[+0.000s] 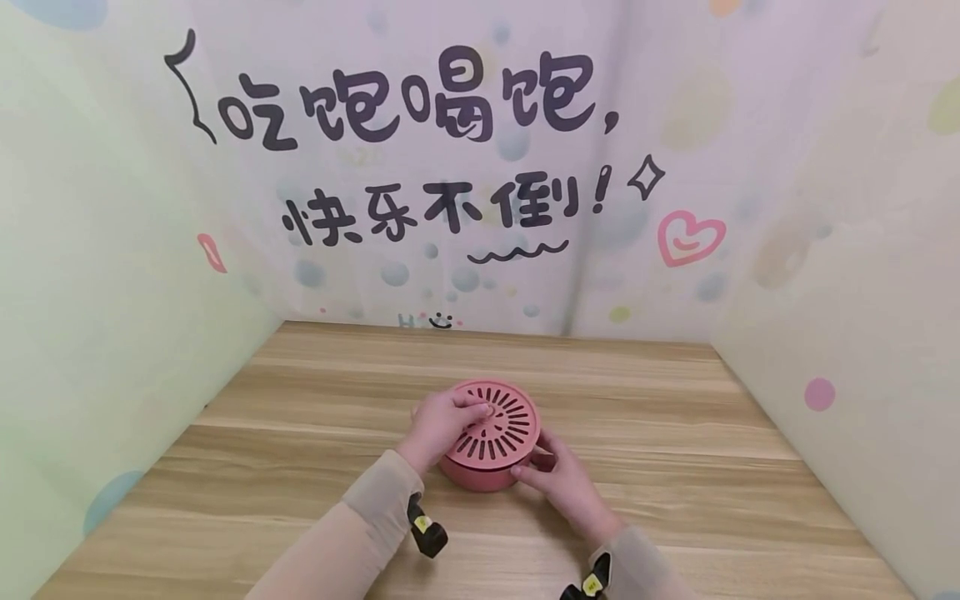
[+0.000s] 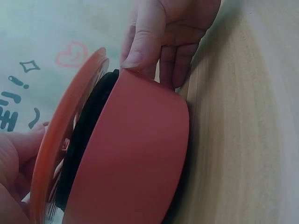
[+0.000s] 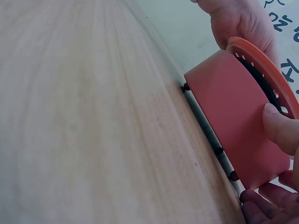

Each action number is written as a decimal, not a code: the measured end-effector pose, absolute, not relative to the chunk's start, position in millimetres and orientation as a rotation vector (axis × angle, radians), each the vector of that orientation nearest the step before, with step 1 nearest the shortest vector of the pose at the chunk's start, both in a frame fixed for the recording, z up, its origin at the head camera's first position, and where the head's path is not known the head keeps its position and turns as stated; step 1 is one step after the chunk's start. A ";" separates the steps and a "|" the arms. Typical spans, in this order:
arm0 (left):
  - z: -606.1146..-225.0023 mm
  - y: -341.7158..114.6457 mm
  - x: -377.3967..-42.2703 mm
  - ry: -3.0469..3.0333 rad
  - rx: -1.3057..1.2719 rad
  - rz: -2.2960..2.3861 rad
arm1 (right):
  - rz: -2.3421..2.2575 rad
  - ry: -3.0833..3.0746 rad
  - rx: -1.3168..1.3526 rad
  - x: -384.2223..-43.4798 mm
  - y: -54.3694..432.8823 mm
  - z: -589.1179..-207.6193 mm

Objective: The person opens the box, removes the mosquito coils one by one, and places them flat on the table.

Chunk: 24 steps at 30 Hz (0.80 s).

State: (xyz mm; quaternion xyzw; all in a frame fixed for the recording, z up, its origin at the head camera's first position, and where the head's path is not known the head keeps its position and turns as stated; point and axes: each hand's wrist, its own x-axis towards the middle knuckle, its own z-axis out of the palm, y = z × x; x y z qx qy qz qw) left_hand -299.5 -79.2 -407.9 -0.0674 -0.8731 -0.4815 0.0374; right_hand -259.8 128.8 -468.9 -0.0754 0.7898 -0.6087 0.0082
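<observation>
A round pink container base (image 1: 483, 478) stands on the wooden table, with a slotted pink lid (image 1: 513, 429) over it. My left hand (image 1: 435, 425) pinches the middle of the lid from above. On the right side, my right hand (image 1: 562, 482) grips the base, its thumb on the wall and its other fingers around the far side. In the left wrist view, the lid (image 2: 58, 126) is tilted and partly apart from a black inner rim (image 2: 88, 126). Small dark feet (image 3: 219, 150) show under the base in the right wrist view. What lies inside is hidden.
The wood-grain table (image 1: 660, 433) spreads around the container. A printed backdrop (image 1: 480, 283) with large black characters stands behind it, and pale side walls (image 1: 840, 275) flank the table. A black wrist camera (image 1: 429, 537) hangs at my left cuff.
</observation>
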 end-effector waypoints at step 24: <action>-392.2 -149.0 -329.2 -2.488 0.016 -1.795 | -1.844 2.476 -0.202 -259.2 131.8 -468.4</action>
